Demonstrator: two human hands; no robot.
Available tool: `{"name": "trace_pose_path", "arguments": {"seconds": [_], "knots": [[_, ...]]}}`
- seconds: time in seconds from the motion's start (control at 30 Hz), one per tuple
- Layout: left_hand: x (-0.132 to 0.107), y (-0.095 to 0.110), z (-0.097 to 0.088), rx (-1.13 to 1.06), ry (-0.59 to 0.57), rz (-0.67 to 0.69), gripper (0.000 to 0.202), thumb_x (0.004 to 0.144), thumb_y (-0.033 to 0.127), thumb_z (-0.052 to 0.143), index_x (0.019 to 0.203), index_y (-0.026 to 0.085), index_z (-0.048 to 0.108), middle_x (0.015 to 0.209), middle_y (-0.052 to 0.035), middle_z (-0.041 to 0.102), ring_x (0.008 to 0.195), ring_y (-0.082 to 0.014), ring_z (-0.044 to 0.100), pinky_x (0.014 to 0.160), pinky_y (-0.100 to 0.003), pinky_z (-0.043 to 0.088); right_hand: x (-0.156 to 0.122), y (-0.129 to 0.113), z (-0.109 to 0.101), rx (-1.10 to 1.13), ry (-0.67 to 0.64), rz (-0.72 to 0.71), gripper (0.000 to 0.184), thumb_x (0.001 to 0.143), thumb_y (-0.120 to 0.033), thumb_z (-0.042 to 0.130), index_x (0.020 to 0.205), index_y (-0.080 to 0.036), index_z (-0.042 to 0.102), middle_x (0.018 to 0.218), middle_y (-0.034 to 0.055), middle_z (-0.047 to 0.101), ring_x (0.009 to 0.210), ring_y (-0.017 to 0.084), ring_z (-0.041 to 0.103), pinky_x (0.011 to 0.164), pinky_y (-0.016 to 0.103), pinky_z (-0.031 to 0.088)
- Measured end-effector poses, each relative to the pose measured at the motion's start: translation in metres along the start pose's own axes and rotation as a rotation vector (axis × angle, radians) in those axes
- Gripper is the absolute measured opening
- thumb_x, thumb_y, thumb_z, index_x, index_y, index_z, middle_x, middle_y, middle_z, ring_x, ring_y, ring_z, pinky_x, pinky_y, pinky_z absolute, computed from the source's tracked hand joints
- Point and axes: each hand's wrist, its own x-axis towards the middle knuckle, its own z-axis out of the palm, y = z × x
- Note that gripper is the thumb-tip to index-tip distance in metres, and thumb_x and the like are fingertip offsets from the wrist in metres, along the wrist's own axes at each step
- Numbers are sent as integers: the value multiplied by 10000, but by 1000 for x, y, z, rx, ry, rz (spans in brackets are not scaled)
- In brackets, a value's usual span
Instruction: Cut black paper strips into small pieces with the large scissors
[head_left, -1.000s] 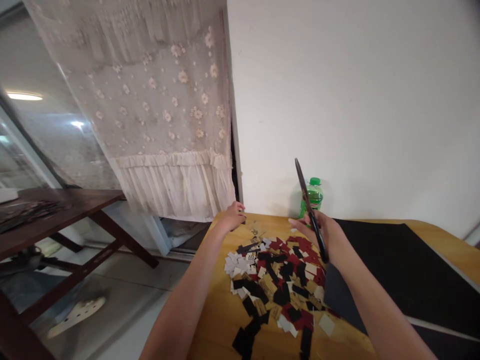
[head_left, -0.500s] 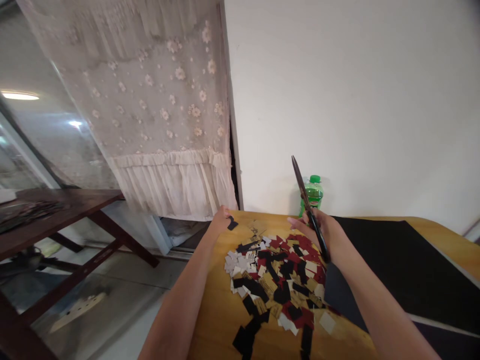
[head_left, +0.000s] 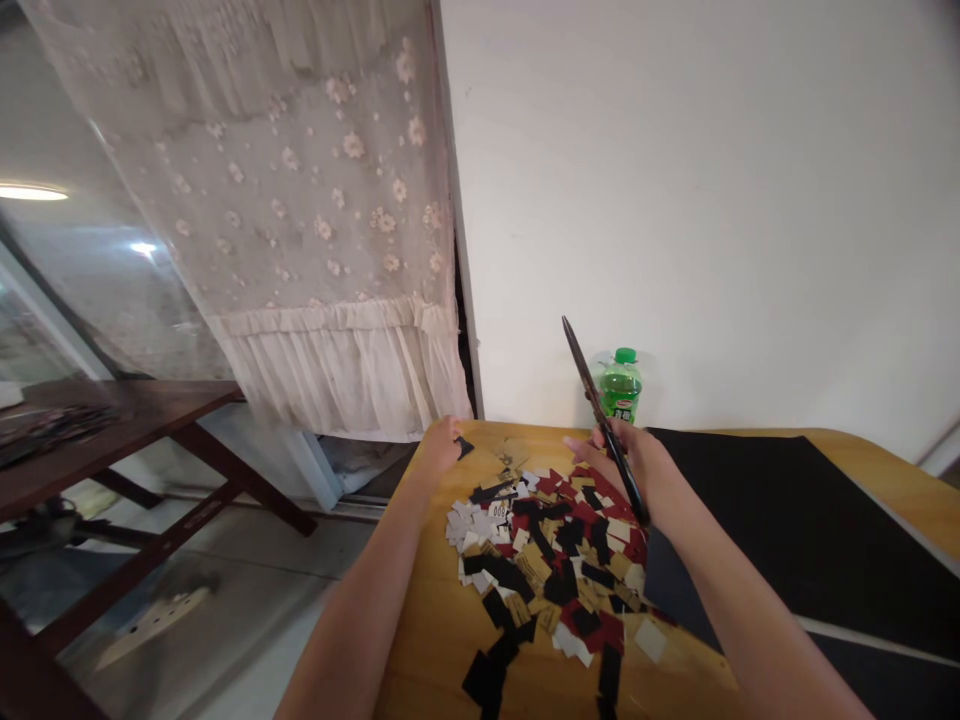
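Note:
My right hand (head_left: 626, 455) is closed on a pair of dark scissors (head_left: 602, 405). Their blades are together and point up and to the left above the table. My left hand (head_left: 444, 442), at the table's far left corner, has its fingers closed on a small black paper piece (head_left: 465, 446). Between my forearms lies a loose heap of cut paper pieces (head_left: 551, 545) in black, red, tan and white. A large black sheet (head_left: 750, 510) is spread on the right, partly hidden by my right forearm.
A green drink bottle (head_left: 622, 385) stands against the white wall behind the scissors. The wooden table (head_left: 431, 640) has its left edge beside my left forearm. Further left is a dark red table (head_left: 165, 405), with a floral lace curtain (head_left: 337, 230) hanging behind.
The scissors have shifted slightly left in my right hand. My left fingers have drawn the black paper piece in, so less of it shows. The view has turned a little.

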Motion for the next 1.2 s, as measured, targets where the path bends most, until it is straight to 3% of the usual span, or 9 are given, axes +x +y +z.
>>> {"name": "trace_pose_path", "arguments": {"seconds": [0.2,0.33,0.43,0.87,1.07,1.2], "knots": [[-2,1,-6,87,-4,53,443,656,-30,490,1058,145,551,1140,-122,595,1067,-196,551,933,-287,404,0,-3,-3,-8,8,18,342,672,-475,625,604,-233,393,534,-15,547,545,167,540,534,264,402],[-2,-2,-12,128,-24,26,382,707,117,557,1087,144,531,1072,-127,620,982,-229,588,846,-310,447,2,-2,-6,33,-8,60,340,683,-459,623,616,-233,379,607,12,618,602,181,580,591,281,419],[-3,-4,-14,164,-74,42,416,642,213,669,1039,149,561,1019,-114,635,943,-248,599,837,-318,446,3,0,-6,60,-15,84,333,691,-447,620,620,-235,373,646,22,648,637,193,605,619,291,426],[-8,2,-11,199,-129,63,463,667,166,620,1119,152,525,945,-77,648,887,-221,609,790,-297,461,3,2,-5,25,-27,73,314,693,-432,612,625,-237,375,621,7,639,634,197,611,600,287,422],[-9,4,-11,219,-152,73,407,696,172,595,1097,141,535,960,-105,643,914,-244,606,826,-326,447,3,3,-4,47,-15,58,313,686,-439,618,631,-235,386,626,9,643,609,185,596,581,275,426],[-9,16,-16,227,-160,115,409,673,193,624,1073,172,541,1062,-112,611,1045,-266,547,891,-329,407,2,-1,-5,19,-9,83,322,687,-428,632,610,-234,387,610,0,644,602,184,608,576,269,429]]}}
